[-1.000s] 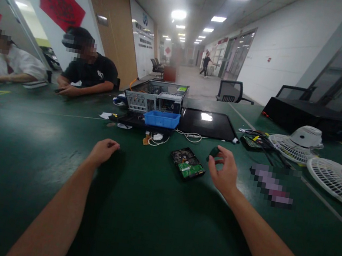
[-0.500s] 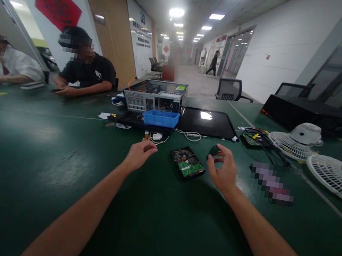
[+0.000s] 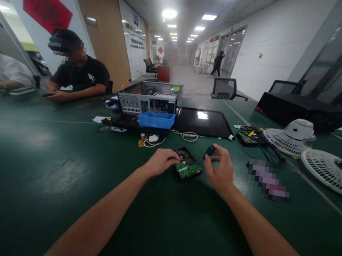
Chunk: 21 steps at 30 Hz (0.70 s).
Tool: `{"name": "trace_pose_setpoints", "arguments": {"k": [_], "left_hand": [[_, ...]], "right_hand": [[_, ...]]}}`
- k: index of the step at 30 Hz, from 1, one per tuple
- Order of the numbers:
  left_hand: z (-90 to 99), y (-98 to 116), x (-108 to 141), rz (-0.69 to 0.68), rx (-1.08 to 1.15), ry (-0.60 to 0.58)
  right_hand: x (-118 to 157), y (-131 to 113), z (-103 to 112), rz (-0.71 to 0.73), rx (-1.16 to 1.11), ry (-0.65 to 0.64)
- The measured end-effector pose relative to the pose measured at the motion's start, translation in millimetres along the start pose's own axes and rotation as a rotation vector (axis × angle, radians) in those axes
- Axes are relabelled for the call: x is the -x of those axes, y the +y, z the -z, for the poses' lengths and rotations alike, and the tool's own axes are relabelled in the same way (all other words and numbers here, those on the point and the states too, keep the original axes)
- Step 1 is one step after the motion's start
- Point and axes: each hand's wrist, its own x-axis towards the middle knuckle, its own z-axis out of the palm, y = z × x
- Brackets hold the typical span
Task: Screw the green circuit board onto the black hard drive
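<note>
A hard drive (image 3: 187, 170) lies on the green table with its green circuit board facing up. My left hand (image 3: 162, 162) reaches in from the left, thumb and fingers pinched together over the drive's left edge. Whatever sits between those fingertips, if anything, is too small to make out. Just right of the drive, my right hand (image 3: 220, 168) is raised, gripping a small dark green object (image 3: 209, 152) between thumb and fingers. Its kind does not show clearly.
Beyond the drive stand a blue bin (image 3: 156, 120), an open computer case (image 3: 148, 97) and a flat black screen (image 3: 203, 122). White cable (image 3: 189, 137) lies in front. To the right are a blurred-out phone-like item (image 3: 268, 179) and white fan parts (image 3: 332, 172). Two people sit at the left.
My left hand has moved right, from beside the drive to its left edge. My right hand keeps its grip on the dark green object. The view has turned slightly right.
</note>
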Motion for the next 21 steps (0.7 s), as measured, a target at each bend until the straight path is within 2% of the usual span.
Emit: {"name": "trace_pose_setpoints", "arguments": {"k": [11,21], "left_hand": [[-11.8,2.2,-1.2,0.028,-0.068,-0.004],[-22.8,-5.1,-1.3,0.070,-0.151,0.014]], "right_hand": [[1.4,3.4,-1.5,0.000,-0.007,0.001],[1.8,-0.2,-0.8,-0.013,0.023,-0.004]]}}
